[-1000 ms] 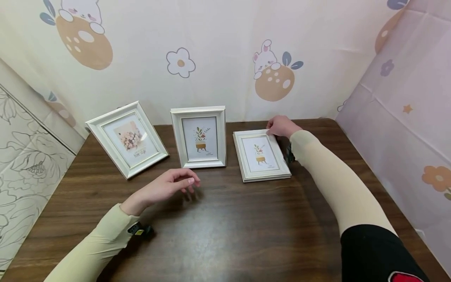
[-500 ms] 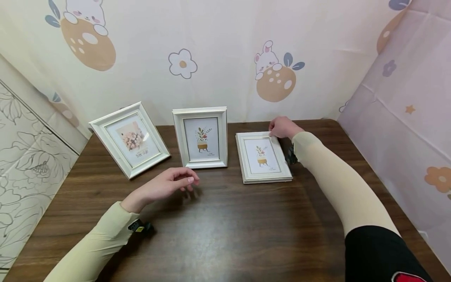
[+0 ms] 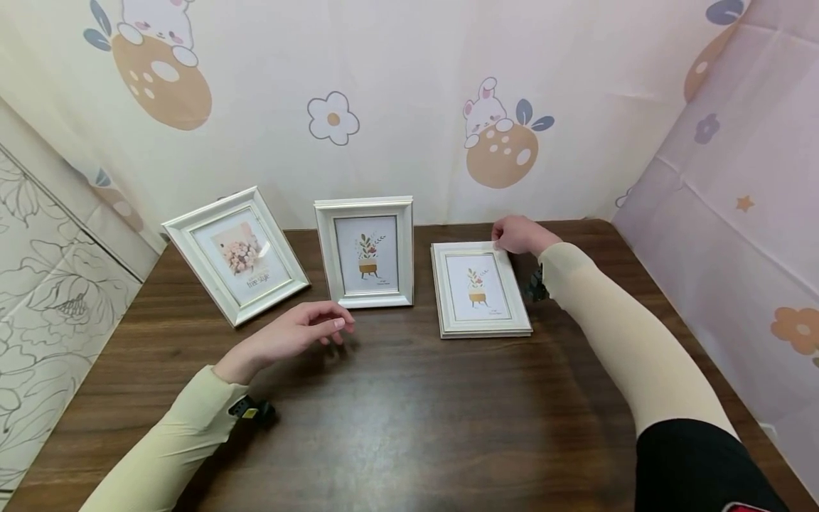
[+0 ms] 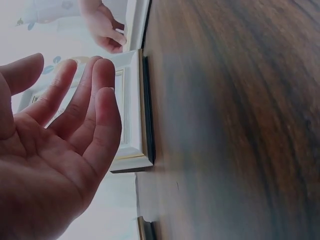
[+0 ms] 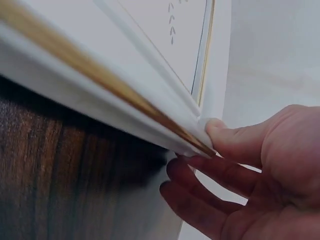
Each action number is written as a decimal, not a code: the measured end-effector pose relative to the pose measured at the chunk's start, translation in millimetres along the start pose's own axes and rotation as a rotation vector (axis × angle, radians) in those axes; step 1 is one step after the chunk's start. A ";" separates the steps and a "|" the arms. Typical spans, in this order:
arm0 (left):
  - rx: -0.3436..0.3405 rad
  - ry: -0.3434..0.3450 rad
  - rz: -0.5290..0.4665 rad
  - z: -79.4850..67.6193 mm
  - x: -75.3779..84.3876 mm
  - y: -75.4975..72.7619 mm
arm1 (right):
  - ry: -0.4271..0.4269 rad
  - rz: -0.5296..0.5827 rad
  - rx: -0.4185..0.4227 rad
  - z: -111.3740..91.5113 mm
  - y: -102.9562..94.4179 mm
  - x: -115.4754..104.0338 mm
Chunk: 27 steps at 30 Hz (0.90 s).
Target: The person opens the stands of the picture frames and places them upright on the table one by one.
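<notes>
My right hand (image 3: 520,235) pinches the top right corner of a white picture frame (image 3: 461,331) with a plant-pot print. This frame leans far back, lower than the other two. In the right wrist view, the thumb (image 5: 235,142) lies on the front of the gold-lined corner, fingers behind it, with dark wood below. My left hand (image 3: 288,336) hovers over the table, fingers loosely bent and holding nothing. Just beyond it stands a second white picture frame (image 3: 324,249) with a similar print. At the left, a third picture frame (image 3: 271,304), showing a flower photo, stands turned at an angle.
The dark wooden table (image 3: 397,419) carries all three frames along its far side. A pale curtain (image 3: 397,85) with rabbits and flowers hangs right behind them. Another printed cloth (image 3: 736,235) borders the right, and a flower-patterned panel (image 3: 57,306) the left.
The right-hand picture frame has shifted slightly towards me, with the right hand still pinching its corner. My left hand has drawn back a little to the left. The head view has shifted slightly.
</notes>
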State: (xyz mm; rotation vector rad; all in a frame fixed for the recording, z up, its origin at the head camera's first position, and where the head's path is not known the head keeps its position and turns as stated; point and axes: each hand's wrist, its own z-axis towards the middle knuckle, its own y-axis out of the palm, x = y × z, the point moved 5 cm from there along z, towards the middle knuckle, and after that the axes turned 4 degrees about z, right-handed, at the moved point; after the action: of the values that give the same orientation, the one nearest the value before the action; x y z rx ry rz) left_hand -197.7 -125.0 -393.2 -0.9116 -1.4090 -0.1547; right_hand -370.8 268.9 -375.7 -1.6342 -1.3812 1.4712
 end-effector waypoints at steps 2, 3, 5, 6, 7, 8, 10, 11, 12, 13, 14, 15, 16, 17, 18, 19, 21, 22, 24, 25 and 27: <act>-0.002 -0.002 0.001 -0.4 -1.0 -1.2 | -0.001 0.023 0.003 -0.8 -0.1 1.7; -0.001 -0.004 0.002 -0.7 -1.7 -2.1 | -0.003 0.042 0.003 -1.6 -0.3 2.9; 0.003 -0.015 -0.003 -1.5 -3.8 -4.2 | -0.008 0.097 0.005 -3.0 -0.4 4.9; 0.008 -0.020 -0.006 -2.0 -5.0 -5.4 | -0.009 0.133 0.006 -4.2 -0.8 6.1; 0.012 -0.025 -0.009 -2.3 -6.1 -6.7 | -0.013 0.172 0.004 -5.2 -1.0 7.3; 0.015 -0.027 -0.012 -2.7 -7.0 -8.0 | -0.013 0.215 0.001 -6.3 -1.0 8.7; 0.021 -0.024 -0.021 -3.3 -8.1 -10.2 | -0.019 0.311 -0.012 -8.5 -1.1 10.7; 0.026 -0.020 -0.024 -3.4 -8.5 -11.3 | -0.022 0.354 -0.019 -9.7 -1.3 11.5; 0.030 -0.015 -0.027 -3.6 -8.6 -12.3 | -0.026 0.396 -0.028 -10.9 -1.7 12.2; 0.032 -0.011 -0.031 -3.6 -8.4 -13.0 | -0.032 0.429 -0.038 -12.3 -1.9 12.8; 0.033 -0.007 -0.034 -3.5 -7.9 -13.5 | -0.039 0.455 -0.046 -13.9 -2.4 12.9; 0.034 -0.006 -0.038 -3.5 -7.7 -14.0 | -0.047 0.477 -0.052 -15.2 -3.2 13.1; 0.036 -0.006 -0.042 -3.4 -7.6 -14.3 | -0.052 0.493 -0.055 -16.4 -4.2 13.5; 0.036 -0.009 -0.045 -3.3 -7.7 -14.6 | -0.057 0.498 -0.056 -17.8 -5.5 13.8; 0.035 -0.011 -0.045 -3.3 -7.7 -14.8 | -0.059 0.507 -0.057 -19.1 -6.6 14.4; 0.035 -0.014 -0.047 -3.3 -8.1 -14.9 | -0.060 0.514 -0.056 -20.4 -7.8 14.7; 0.035 -0.018 -0.049 -3.4 -9.0 -15.3 | -0.056 0.528 -0.048 -23.3 -10.2 15.5; 0.035 -0.020 -0.048 -3.5 -9.5 -15.3 | -0.055 0.530 -0.041 -24.9 -11.5 15.6; 0.036 -0.020 -0.049 -3.7 -10.3 -15.6 | -0.055 0.536 -0.026 -28.0 -13.7 15.2; 0.036 -0.020 -0.051 -3.8 -10.6 -15.6 | -0.055 0.534 -0.012 -29.6 -15.0 14.6; 0.036 -0.019 -0.051 -4.2 -10.5 -15.7 | -0.054 0.535 0.017 -33.0 -17.5 13.4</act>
State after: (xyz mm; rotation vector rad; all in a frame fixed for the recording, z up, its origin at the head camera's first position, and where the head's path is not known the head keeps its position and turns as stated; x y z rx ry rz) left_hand -206.0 -142.4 -395.0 -0.8504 -1.4493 -0.1590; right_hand -347.2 294.7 -356.9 -2.0698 -0.9908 1.8188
